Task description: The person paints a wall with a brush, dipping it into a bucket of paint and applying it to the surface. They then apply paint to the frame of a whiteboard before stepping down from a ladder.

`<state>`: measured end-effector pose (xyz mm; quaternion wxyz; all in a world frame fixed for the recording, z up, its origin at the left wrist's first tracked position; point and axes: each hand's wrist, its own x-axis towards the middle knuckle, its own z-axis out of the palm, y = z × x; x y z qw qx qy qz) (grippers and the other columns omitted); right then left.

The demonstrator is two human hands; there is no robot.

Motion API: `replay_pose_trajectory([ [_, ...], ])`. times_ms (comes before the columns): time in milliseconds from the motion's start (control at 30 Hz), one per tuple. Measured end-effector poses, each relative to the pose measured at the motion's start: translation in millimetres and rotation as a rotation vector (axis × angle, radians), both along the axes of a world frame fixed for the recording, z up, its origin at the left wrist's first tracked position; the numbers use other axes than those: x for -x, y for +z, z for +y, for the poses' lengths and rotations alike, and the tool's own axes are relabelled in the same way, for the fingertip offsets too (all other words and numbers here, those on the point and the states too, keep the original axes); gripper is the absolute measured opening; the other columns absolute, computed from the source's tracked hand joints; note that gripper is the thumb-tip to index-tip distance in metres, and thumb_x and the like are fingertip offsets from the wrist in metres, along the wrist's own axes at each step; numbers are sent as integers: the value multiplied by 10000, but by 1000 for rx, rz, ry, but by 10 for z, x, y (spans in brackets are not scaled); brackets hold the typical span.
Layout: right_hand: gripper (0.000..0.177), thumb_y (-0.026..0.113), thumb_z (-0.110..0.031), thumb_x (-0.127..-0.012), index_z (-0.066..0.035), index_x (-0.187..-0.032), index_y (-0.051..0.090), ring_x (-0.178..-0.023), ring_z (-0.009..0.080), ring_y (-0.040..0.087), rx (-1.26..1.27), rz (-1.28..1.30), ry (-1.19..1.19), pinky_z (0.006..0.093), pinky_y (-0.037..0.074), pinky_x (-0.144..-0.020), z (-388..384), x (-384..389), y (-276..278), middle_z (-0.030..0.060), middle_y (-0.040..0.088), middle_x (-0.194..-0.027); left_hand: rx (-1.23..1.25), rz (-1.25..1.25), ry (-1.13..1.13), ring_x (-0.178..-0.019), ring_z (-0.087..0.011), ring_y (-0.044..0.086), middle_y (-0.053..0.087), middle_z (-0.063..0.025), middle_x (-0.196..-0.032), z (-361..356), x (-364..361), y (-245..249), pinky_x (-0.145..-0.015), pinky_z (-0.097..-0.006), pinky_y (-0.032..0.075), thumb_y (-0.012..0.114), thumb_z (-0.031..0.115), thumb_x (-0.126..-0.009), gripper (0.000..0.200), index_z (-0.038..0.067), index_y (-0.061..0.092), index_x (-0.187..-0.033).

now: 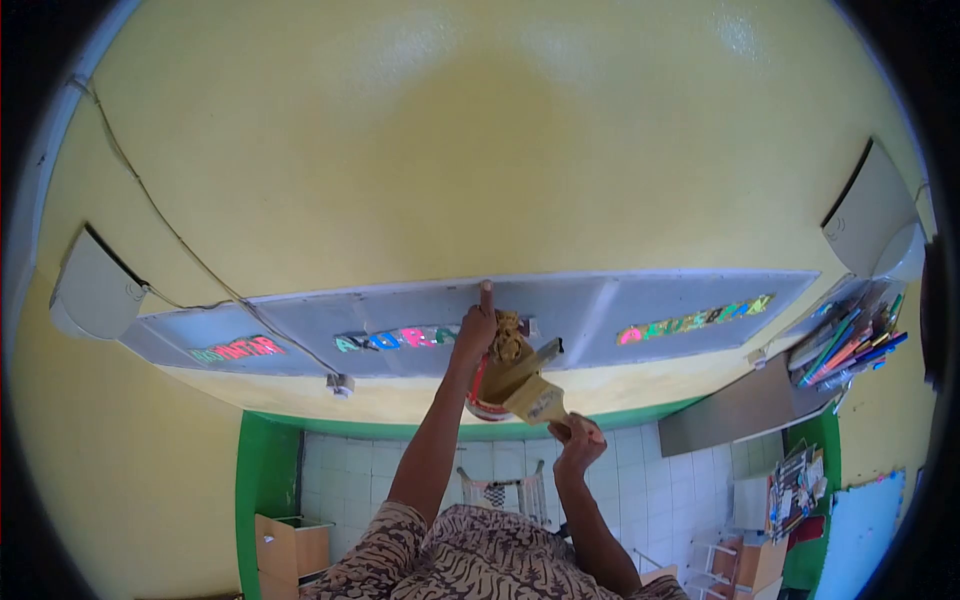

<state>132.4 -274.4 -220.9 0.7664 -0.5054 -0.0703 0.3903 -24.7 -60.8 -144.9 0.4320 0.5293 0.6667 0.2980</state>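
Note:
My left hand (478, 328) is at the side of a paint can (490, 408), fingers curled against it and one digit pointing up over the top edge of the grey board. The can has red on its side, yellowish paint inside and a crumpled, paint-caked brown mass (509, 345) at its far rim. My right hand (580, 442) grips the handle of a wide paintbrush (537, 400), its head tilted over the can's opening. A flat greyish piece (545, 353) sticks out of the can beyond the brush.
Ahead is a yellow wall (480, 150) above the long grey board (570, 310) with colourful letters. Wall speakers (95, 285) flank it, with a cable on the left. Pens in a holder (850, 345) are at right. Far below are a ladder-like frame (505, 495) and tiled floor (400, 465).

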Motion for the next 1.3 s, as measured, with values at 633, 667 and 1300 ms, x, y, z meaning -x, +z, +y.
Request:
replay_pose_trajectory([
  [633, 227, 632, -113, -884, -10, -1084, 597, -912, 248, 647, -642, 409, 469, 387, 604, -770, 579, -66, 1430, 134, 638, -1026, -608, 346, -259, -801, -480, 630, 595, -349, -882, 446, 21, -1156, -708, -548, 502, 320, 324, -1023, 569, 47, 140, -1486],
  [667, 239, 632, -91, -881, -6, -1100, 590, -917, 278, 650, -663, 361, 489, 399, 603, -774, 702, 69, 1494, 144, 636, -1038, -678, 245, -269, -826, -491, 626, 600, -361, -903, 523, 36, -1259, -747, -547, 496, 317, 411, -1021, 602, -6, 267, -1453],
  [1300, 174, 711, 36, -815, 41, -989, 700, -932, 237, 670, -448, -964, -205, 347, 522, -850, 1222, -153, 1539, 157, 705, -1021, -42, -58, 8, -1019, -519, 575, 593, -404, -993, -237, 260, 52, -931, -503, 426, 239, 803, -859, 1021, -135, 635, -946],
])
